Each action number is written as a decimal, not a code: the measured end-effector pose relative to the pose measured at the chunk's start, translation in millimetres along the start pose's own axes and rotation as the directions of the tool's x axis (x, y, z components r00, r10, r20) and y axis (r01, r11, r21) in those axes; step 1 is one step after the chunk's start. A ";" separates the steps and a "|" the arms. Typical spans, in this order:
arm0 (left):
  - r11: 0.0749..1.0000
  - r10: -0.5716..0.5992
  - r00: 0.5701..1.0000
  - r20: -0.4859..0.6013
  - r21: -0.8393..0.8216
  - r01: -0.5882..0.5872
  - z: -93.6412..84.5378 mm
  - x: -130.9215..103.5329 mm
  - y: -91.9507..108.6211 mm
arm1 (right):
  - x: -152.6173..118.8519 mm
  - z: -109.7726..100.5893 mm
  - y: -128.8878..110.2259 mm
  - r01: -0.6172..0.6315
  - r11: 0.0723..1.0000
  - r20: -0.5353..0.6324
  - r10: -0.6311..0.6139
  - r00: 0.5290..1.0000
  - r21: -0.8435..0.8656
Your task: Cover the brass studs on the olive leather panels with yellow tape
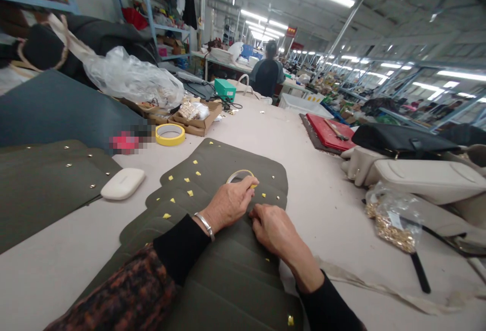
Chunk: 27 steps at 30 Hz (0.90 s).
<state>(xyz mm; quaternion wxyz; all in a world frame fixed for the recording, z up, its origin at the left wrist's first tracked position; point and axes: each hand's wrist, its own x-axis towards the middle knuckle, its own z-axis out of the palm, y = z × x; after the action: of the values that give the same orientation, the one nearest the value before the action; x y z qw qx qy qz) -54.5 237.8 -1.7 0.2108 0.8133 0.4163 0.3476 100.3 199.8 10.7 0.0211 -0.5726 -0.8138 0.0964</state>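
Overlapping dark olive panels (228, 265) lie in a stepped stack in front of me, with several small yellow tape pieces (190, 193) stuck along their edges. My left hand (230, 202), a silver bangle at its wrist, is closed on a roll of yellow tape (243, 171) held over the upper panels. Just to the right, my right hand (277, 227) rests on the stack with its fingers curled and pressed together. Its fingertips are partly hidden, so whatever they pinch cannot be made out. Small metal studs (278, 198) show near the panels' right edge.
Left are more olive panels (49, 189), a white rounded case (123, 184) and another yellow tape roll (170, 134). Behind stands a cardboard tray (201, 123). At right lie bags (429, 179), a plastic bag of gold hardware (395, 230) and a red slab (328, 131). A person (268, 73) sits farther back.
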 end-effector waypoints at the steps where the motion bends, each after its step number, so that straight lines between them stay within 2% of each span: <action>1: 1.000 -0.008 1.000 -0.009 0.001 0.008 0.4 0.1 -0.6 | -0.4 -0.7 -0.3 0.008 0.999 -0.018 -0.008 1.000 0.031; 4: 1.000 -0.020 1.000 -0.019 0.002 0.020 1.1 -0.7 -1.6 | -3.3 -4.0 6.2 0.012 0.983 -0.042 -0.005 0.999 0.184; 7: 1.000 -0.022 1.000 0.004 -0.001 0.022 0.9 -2.5 -2.1 | -7.1 -7.4 30.5 -0.004 0.898 -0.004 0.007 1.000 0.439; 9: 1.000 -0.027 0.999 0.021 -0.003 0.027 0.1 -3.2 -1.6 | -8.9 -7.8 53.1 -0.051 0.835 -0.061 0.101 0.993 0.547; 11: 1.000 -0.025 0.999 0.040 -0.009 0.026 -1.0 -3.3 0.6 | -9.8 -6.1 72.4 -0.111 0.803 -0.164 0.252 0.954 0.586; 13: 1.000 -0.001 0.997 0.083 -0.016 0.002 -2.0 -3.4 4.8 | -10.8 -3.6 81.6 -0.134 0.747 -0.200 0.340 0.919 0.651; 14: 1.000 0.020 0.994 0.111 -0.015 -0.018 -2.4 -3.7 7.6 | -11.6 -2.7 81.4 -0.119 0.710 -0.194 0.344 0.919 0.694; 17: 0.998 0.062 0.980 0.188 -0.009 -0.061 -2.7 -6.1 16.1 | -14.9 -3.1 67.0 0.026 0.660 -0.244 0.241 0.939 0.751; 20: 0.997 0.063 0.977 0.206 0.018 -0.069 -2.4 -9.0 22.1 | -17.8 -7.0 48.2 0.185 0.740 -0.362 0.084 0.928 0.646; 23: 0.994 0.073 0.971 0.226 0.063 -0.090 -1.6 -10.7 24.4 | -19.1 -9.5 38.8 0.246 0.811 -0.418 -0.002 0.909 0.531; 27: 0.987 0.088 0.964 0.251 0.109 -0.118 0.5 -11.8 24.6 | -19.0 -7.3 37.4 0.291 0.854 -0.464 -0.067 0.883 0.430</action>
<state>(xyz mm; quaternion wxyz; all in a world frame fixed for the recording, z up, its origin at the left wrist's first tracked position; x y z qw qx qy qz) -46.0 214.2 9.0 0.1918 0.8821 0.3647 0.2283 142.6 195.2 12.5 0.3540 -0.4749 -0.7883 0.1666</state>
